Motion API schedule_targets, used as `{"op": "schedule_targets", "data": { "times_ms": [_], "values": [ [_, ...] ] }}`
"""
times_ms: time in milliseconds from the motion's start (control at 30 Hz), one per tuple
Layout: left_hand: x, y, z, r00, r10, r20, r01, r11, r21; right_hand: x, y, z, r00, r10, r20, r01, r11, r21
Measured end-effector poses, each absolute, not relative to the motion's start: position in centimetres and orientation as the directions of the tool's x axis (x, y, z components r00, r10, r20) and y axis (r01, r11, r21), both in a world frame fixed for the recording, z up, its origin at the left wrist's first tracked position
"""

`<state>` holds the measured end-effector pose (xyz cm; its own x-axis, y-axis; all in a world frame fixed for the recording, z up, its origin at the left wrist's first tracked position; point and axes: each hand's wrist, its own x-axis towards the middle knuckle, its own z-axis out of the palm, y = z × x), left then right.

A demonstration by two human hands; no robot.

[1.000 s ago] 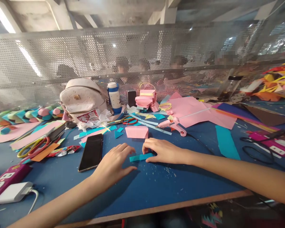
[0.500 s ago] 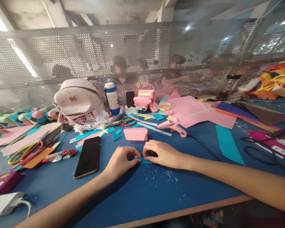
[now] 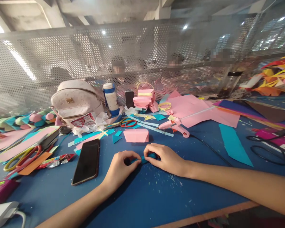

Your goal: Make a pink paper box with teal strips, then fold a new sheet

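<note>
Both my hands meet on the blue table top (image 3: 156, 196) over a small teal paper strip (image 3: 145, 158). My left hand (image 3: 121, 169) is curled, its thumb and fingertips pinching the strip's left end. My right hand (image 3: 165, 158) is also closed, fingers bent down on the strip's right part. Most of the strip is hidden under the fingers. A folded pink paper piece (image 3: 136, 135) lies just beyond the hands.
A black phone (image 3: 86, 161) lies left of my left hand. A pink glue gun (image 3: 174, 126) with its cord, pink sheets (image 3: 199, 110), a teal sheet (image 3: 232, 144), scissors (image 3: 21, 156), a white backpack (image 3: 73, 101) and a bottle (image 3: 110, 98) crowd the table. People sit behind the perforated metal screen (image 3: 61, 57).
The strip lay flat and mostly visible under open fingers; now both hands have closed onto it, pinching it between them. The view has shifted slightly.
</note>
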<state>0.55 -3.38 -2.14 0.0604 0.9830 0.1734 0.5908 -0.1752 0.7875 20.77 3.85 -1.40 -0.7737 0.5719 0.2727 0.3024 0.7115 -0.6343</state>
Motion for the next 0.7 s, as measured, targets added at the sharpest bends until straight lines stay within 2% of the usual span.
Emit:
{"op": "schedule_targets", "data": {
  "times_ms": [233, 500, 700],
  "values": [
    [1.03, -3.63, -2.18, 0.028, 0.996, 0.089, 0.265, -0.093, 0.960, 20.42, 3.92, -1.56, -0.726, 0.650, 0.224, 0.238, 0.543, -0.805],
    [1.17, -3.56, -2.58, 0.009, 1.000, 0.001, 0.177, -0.002, 0.984, 20.27, 4.09, -2.01, -0.708, 0.692, 0.138, 0.137, 0.327, -0.935],
    [1.19, -3.55, -2.65, 0.008, 0.999, -0.040, 0.122, 0.039, 0.992, 20.28, 4.20, -2.24, -0.708, 0.694, 0.133, 0.129, 0.312, -0.941]
  ]
}}
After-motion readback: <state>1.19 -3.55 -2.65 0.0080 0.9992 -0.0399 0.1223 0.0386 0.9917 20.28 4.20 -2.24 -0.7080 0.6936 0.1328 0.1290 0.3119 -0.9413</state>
